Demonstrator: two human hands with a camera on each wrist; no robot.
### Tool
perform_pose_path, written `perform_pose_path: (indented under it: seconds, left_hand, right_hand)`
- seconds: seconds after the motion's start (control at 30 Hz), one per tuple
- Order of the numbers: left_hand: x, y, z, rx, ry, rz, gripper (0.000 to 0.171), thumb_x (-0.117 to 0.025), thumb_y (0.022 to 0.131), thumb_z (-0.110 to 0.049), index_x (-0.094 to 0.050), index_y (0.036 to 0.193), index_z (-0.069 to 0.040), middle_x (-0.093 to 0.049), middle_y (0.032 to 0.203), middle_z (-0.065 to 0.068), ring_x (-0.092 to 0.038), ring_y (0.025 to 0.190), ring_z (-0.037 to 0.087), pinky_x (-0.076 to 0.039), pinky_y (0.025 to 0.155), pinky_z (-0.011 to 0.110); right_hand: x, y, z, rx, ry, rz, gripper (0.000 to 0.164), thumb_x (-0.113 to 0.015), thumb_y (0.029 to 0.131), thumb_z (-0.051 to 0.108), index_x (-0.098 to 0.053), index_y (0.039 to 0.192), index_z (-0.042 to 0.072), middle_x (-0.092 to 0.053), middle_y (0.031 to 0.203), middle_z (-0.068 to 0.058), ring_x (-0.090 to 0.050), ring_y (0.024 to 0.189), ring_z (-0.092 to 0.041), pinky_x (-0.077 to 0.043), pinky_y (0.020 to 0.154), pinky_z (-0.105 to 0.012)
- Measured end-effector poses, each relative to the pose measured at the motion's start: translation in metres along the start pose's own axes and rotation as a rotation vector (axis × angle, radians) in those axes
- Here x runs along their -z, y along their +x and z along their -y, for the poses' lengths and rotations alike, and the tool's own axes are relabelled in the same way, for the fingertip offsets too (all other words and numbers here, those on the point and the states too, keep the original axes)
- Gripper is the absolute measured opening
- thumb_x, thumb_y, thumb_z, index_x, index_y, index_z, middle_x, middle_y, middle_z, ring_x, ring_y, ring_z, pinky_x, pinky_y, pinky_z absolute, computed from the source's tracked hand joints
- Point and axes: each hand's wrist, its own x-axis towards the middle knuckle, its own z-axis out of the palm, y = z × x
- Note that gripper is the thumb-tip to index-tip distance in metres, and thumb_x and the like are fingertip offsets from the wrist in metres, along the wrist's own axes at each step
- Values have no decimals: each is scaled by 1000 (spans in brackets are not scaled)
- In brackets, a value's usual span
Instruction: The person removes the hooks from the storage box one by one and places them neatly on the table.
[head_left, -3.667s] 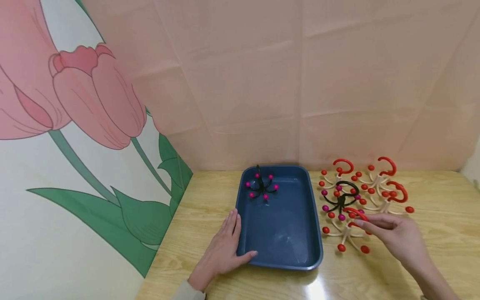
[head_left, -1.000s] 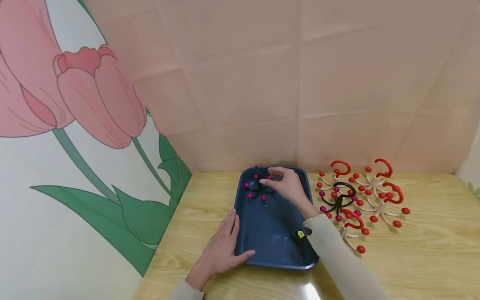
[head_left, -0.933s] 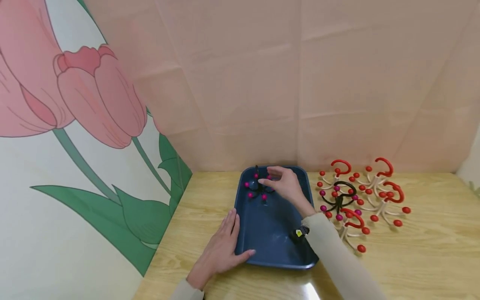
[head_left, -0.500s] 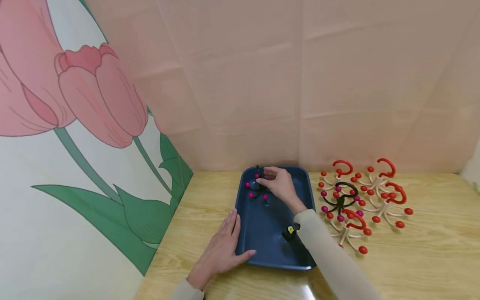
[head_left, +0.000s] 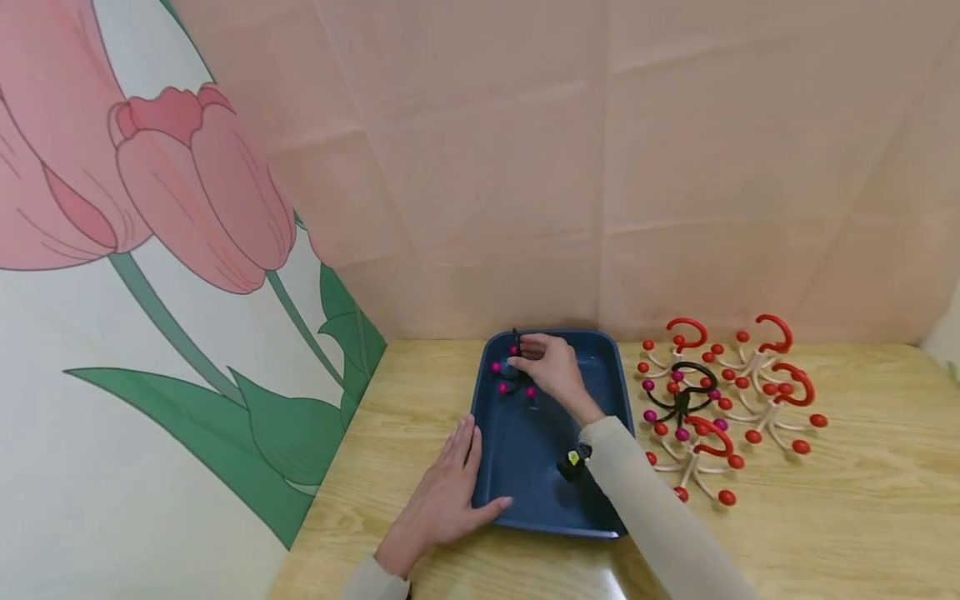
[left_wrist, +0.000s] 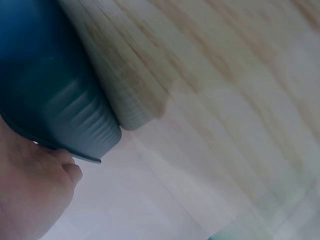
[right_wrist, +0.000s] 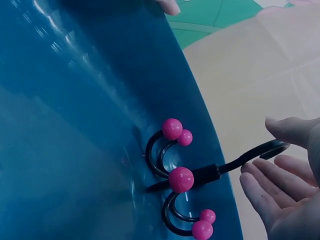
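In the head view, a black head massager [head_left: 515, 385] with pink ball tips stands at the far left inside the blue tray [head_left: 555, 467]. My right hand [head_left: 557, 373] is at its hooked handle. From the right wrist view, the handle passes between thumb and fingers of the right hand [right_wrist: 295, 192], which look loosely spread, with a gap at the thumb; the massager [right_wrist: 200, 176] sits against the tray wall. My left hand [head_left: 442, 492] lies with straight fingers along the tray's left rim, its thumb at the near left corner. The left wrist view shows part of that hand [left_wrist: 35, 185] beside the tray.
Right of the tray, several cream head massagers with red hooks and balls, the nearest one [head_left: 692, 467] among them, stand close together around another black massager [head_left: 682, 402]. A pale wood table [head_left: 885, 500] bears everything. Behind rises a pinkish cloth [head_left: 480, 183]; a tulip-print panel [head_left: 202, 350] is at left.
My right hand has left the nearest cream massager and crossed leftward over the tray. During the last second it drifts slightly further left, to the black massager's handle. The left hand stays in place.
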Motion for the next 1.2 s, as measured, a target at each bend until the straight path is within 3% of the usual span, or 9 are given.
perform_pose_path:
  seconds: [0.23,0.93,1.2]
  left_hand:
    - [-1,1,-1,10,-13,1,112,-43,95,-83,-14,169,-5,4,180,11,0,168,26,-23,134,50]
    - [-2,3,-2,8,2,15,113,-31,93,-90,-10,169,-9,7,179,8,-1,168,27,-23,134,49]
    - [0,0,-2,10,6,3,112,-35,95,-87,-12,169,-7,5,179,11,-1,168,28,-24,133,49]
  right_hand:
    - [0,3,1,-12,3,8,52,-83,92,24,-67,139,5,-74,132,-18,-74,117,-33,-60,101,-50]
    - [-4,7,-7,26,-46,-74,29,-63,104,13,-73,130,4,-78,121,-18,-74,108,-32,-61,93,-50]
    - [-9,12,-9,26,-38,-105,26,-68,102,14,-76,125,6,-80,117,-15,-76,106,-30,-62,91,-48]
